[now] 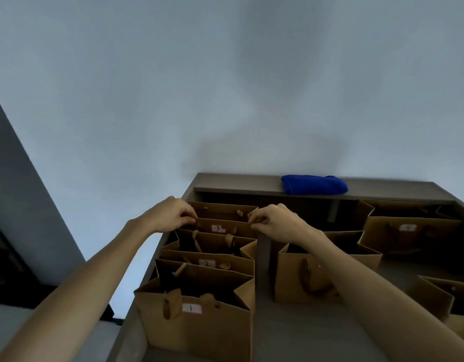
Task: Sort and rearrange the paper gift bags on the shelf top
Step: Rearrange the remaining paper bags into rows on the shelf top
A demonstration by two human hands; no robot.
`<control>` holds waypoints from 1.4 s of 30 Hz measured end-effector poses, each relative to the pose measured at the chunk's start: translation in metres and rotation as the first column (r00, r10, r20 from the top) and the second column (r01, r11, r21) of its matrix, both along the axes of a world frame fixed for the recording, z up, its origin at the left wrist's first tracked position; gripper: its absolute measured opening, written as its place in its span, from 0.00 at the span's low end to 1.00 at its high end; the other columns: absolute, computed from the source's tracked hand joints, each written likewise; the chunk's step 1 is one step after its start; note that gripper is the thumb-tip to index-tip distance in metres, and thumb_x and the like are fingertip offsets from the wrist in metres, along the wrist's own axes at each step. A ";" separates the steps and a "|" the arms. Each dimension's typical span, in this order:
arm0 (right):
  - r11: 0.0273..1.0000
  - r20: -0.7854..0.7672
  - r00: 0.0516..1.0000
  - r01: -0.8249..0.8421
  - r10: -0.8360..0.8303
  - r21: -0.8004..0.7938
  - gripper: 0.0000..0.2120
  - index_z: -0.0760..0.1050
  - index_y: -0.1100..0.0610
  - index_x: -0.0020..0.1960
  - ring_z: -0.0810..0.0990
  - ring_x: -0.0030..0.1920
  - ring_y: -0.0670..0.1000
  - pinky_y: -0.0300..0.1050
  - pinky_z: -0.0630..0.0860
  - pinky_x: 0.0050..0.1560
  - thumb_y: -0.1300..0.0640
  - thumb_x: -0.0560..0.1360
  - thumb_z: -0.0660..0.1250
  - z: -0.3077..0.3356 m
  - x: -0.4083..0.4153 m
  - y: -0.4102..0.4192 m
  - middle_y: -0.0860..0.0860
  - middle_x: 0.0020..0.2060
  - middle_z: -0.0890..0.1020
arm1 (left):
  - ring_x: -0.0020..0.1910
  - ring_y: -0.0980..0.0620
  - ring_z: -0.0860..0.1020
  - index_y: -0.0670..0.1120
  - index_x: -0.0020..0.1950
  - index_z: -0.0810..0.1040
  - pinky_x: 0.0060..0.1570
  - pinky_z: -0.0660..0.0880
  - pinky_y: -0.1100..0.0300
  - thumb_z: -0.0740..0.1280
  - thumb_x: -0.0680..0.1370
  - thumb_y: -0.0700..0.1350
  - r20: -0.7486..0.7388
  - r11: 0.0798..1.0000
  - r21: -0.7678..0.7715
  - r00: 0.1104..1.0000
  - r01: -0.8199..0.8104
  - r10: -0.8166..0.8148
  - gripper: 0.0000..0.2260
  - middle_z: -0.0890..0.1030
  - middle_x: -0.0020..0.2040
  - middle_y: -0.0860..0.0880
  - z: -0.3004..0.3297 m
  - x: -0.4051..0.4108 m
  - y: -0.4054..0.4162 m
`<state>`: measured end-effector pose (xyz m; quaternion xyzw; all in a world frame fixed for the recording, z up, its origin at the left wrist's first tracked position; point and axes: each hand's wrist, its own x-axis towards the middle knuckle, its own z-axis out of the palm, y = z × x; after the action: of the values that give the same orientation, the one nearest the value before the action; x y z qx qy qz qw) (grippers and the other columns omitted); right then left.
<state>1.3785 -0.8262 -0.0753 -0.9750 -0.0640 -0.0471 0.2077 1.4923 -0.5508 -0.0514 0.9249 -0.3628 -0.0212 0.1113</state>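
Note:
Three open brown paper gift bags stand in a row along the left of the shelf top. The bag labelled 1 is nearest, the bag labelled 2 sits behind it, and the bag labelled 3 is farthest. My left hand pinches the left end of bag 3's front rim. My right hand pinches the right end of the same rim. Further brown bags stand to the right: one under my right forearm, one with a label at the back right, and one at the right edge.
A folded blue cloth lies on the raised ledge at the back of the shelf, against the pale wall. The shelf's left edge drops off beside the row of bags. A dark shape stands low at the far left.

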 end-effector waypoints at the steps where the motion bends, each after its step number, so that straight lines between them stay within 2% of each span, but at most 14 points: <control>1: 1.000 -0.004 1.000 -0.007 0.007 0.002 0.10 0.78 0.48 0.59 0.80 0.52 0.44 0.50 0.81 0.54 0.52 0.79 0.65 0.000 -0.002 0.001 0.47 0.56 0.81 | 0.49 0.56 0.80 0.50 0.56 0.84 0.53 0.75 0.64 0.68 0.79 0.44 0.001 1.000 0.000 1.000 -0.002 0.002 0.08 0.84 0.55 0.51 0.000 -0.001 -0.001; 5: 1.000 0.013 1.000 -0.021 0.021 0.022 0.13 0.75 0.47 0.63 0.79 0.53 0.44 0.46 0.79 0.55 0.52 0.79 0.64 0.004 -0.018 -0.002 0.46 0.55 0.80 | 0.51 0.56 0.80 0.49 0.58 0.83 0.52 0.73 0.65 0.67 0.79 0.45 0.025 0.997 -0.076 1.000 0.007 -0.006 0.09 0.83 0.55 0.51 0.005 -0.010 -0.012; 8: 0.999 0.086 0.996 -0.020 0.016 0.041 0.13 0.74 0.47 0.64 0.79 0.53 0.42 0.43 0.79 0.54 0.53 0.80 0.64 0.009 -0.036 -0.012 0.45 0.54 0.80 | 0.48 0.60 0.77 0.49 0.57 0.83 0.46 0.69 0.71 0.66 0.79 0.47 0.070 0.979 -0.199 0.997 0.049 -0.035 0.09 0.83 0.54 0.53 0.011 -0.024 -0.027; 10: 0.999 0.123 0.992 -0.001 -0.004 0.043 0.11 0.76 0.49 0.61 0.79 0.51 0.40 0.41 0.78 0.53 0.53 0.79 0.64 0.011 -0.051 -0.022 0.44 0.52 0.81 | 0.47 0.63 0.75 0.50 0.56 0.83 0.47 0.70 0.72 0.66 0.79 0.48 0.092 0.964 -0.245 0.992 0.106 -0.086 0.09 0.82 0.53 0.55 0.017 -0.039 -0.040; 13: 0.998 0.144 0.988 0.055 -0.060 0.038 0.08 0.78 0.50 0.58 0.79 0.49 0.39 0.37 0.77 0.51 0.54 0.79 0.65 0.014 -0.078 -0.043 0.44 0.49 0.81 | 0.47 0.67 0.77 0.51 0.55 0.83 0.49 0.73 0.71 0.66 0.79 0.48 0.100 0.938 -0.257 0.972 0.232 -0.213 0.08 0.82 0.52 0.57 0.024 -0.066 -0.068; 16: 0.993 0.140 0.984 0.099 -0.106 0.059 0.08 0.79 0.50 0.57 0.79 0.49 0.38 0.33 0.76 0.49 0.54 0.79 0.65 0.017 -0.105 -0.066 0.43 0.49 0.81 | 0.51 0.63 0.78 0.50 0.56 0.82 0.53 0.73 0.68 0.66 0.79 0.47 0.073 0.914 -0.231 0.943 0.332 -0.324 0.08 0.81 0.53 0.56 0.027 -0.091 -0.098; 19: 0.986 0.152 0.975 0.154 -0.162 0.064 0.08 0.79 0.49 0.56 0.79 0.49 0.37 0.30 0.75 0.45 0.54 0.79 0.65 0.019 -0.126 -0.086 0.41 0.47 0.80 | 0.51 0.61 0.78 0.51 0.56 0.82 0.54 0.75 0.64 0.66 0.79 0.48 0.057 0.892 -0.193 0.913 0.408 -0.405 0.08 0.81 0.53 0.55 0.028 -0.109 -0.125; 23: 0.981 0.124 0.973 0.193 -0.194 0.021 0.06 0.79 0.47 0.54 0.78 0.46 0.35 0.32 0.74 0.45 0.50 0.78 0.66 0.016 -0.146 -0.112 0.39 0.45 0.78 | 0.52 0.64 0.76 0.52 0.58 0.80 0.53 0.71 0.70 0.66 0.79 0.50 0.037 0.873 -0.118 0.880 0.474 -0.473 0.10 0.81 0.55 0.56 0.021 -0.125 -0.150; 25: 0.982 0.082 0.980 0.186 -0.182 -0.034 0.07 0.79 0.47 0.53 0.76 0.47 0.36 0.35 0.74 0.49 0.47 0.77 0.66 0.013 -0.153 -0.122 0.37 0.46 0.77 | 0.54 0.63 0.75 0.53 0.60 0.79 0.55 0.72 0.67 0.65 0.79 0.54 0.020 0.872 -0.034 0.872 0.489 -0.489 0.12 0.80 0.56 0.57 0.014 -0.130 -0.158; 27: 0.981 0.072 0.983 0.176 -0.170 -0.084 0.10 0.80 0.46 0.53 0.73 0.54 0.38 0.38 0.71 0.57 0.43 0.76 0.66 0.010 -0.158 -0.129 0.39 0.50 0.78 | 0.54 0.62 0.75 0.55 0.61 0.77 0.55 0.74 0.63 0.64 0.78 0.57 0.047 0.867 0.075 0.867 0.493 -0.497 0.13 0.79 0.57 0.58 0.006 -0.132 -0.164; 30: 0.970 0.046 0.984 0.175 -0.170 -0.168 0.12 0.79 0.44 0.56 0.62 0.65 0.44 0.47 0.62 0.66 0.40 0.76 0.65 0.010 -0.163 -0.133 0.39 0.60 0.76 | 0.51 0.61 0.77 0.56 0.61 0.77 0.52 0.77 0.62 0.64 0.79 0.55 0.066 0.854 0.171 0.859 0.492 -0.508 0.11 0.81 0.55 0.57 -0.005 -0.131 -0.169; 34: 0.937 0.036 0.988 0.153 -0.149 -0.315 0.09 0.78 0.43 0.56 0.62 0.68 0.47 0.50 0.60 0.67 0.44 0.78 0.64 0.007 -0.158 -0.139 0.38 0.63 0.75 | 0.52 0.60 0.80 0.55 0.60 0.79 0.54 0.78 0.59 0.63 0.80 0.52 0.066 0.868 0.144 0.871 0.475 -0.487 0.10 0.82 0.55 0.57 -0.006 -0.121 -0.174; 39: 0.950 0.112 0.978 0.199 -0.177 -0.242 0.08 0.80 0.44 0.54 0.66 0.66 0.48 0.52 0.64 0.66 0.45 0.78 0.64 0.018 -0.135 -0.144 0.40 0.62 0.76 | 0.53 0.60 0.79 0.52 0.60 0.80 0.56 0.77 0.58 0.65 0.80 0.50 -0.014 0.905 0.008 0.905 0.426 -0.426 0.10 0.82 0.55 0.55 0.008 -0.098 -0.177; 42: 0.964 0.123 0.979 0.184 -0.163 -0.190 0.08 0.81 0.48 0.53 0.72 0.61 0.47 0.51 0.69 0.64 0.48 0.77 0.67 0.029 -0.116 -0.146 0.42 0.61 0.78 | 0.54 0.59 0.79 0.51 0.60 0.80 0.56 0.77 0.57 0.65 0.80 0.50 -0.044 0.919 -0.014 0.918 0.394 -0.394 0.10 0.82 0.56 0.54 0.014 -0.082 -0.178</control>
<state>1.2625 -0.9723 -0.0467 -0.9888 0.0065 -0.1104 0.0999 1.4098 -0.7290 -0.0370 0.8321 -0.5388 -0.0636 0.1152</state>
